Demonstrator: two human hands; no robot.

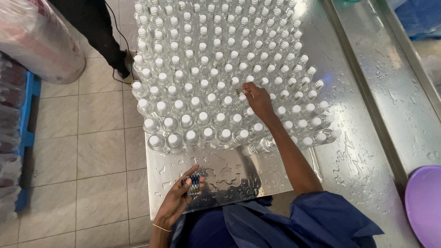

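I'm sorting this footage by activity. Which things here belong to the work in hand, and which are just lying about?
In hand:
- clear capped bottles on wet steel table
- right hand at one cap
- left hand holding small patterned piece

Lying about:
- purple basin
- wrapped bale
- blue pallet

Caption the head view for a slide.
Right hand touches capped clear bottles on wet steel table; left hand holds small patterned item.

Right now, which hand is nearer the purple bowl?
Right. The right hand is over the bottles, left of and above the purple bowl; the left hand is farther left, at the table's near edge.
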